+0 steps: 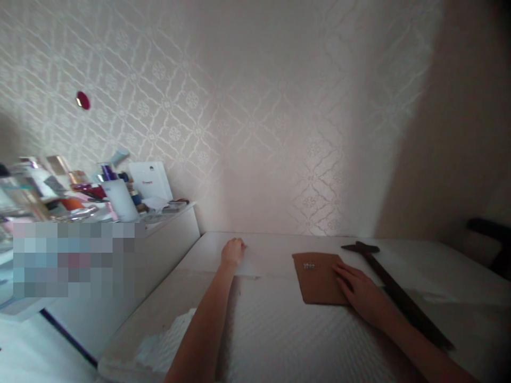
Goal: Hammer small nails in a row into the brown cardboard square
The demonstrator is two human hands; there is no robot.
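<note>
Hands (361, 295), two, one flat brown piece (319, 284), one hammer (404, 298)

"Left hand (233, 252), quick?"
"Left of the brown booklet (317, 287), well apart, about level with its far edge. Fingers curled in, palm hidden. Left forearm (203, 330) bare, stretched forward."
"Right hand (361, 292)?"
"Palm down, on the booklet's right edge. Fingers extended leftward, thumb apart. Right forearm (419, 346) also bare, slanting in from the booklet's near right."
"Further forward?"
"Left."
</note>
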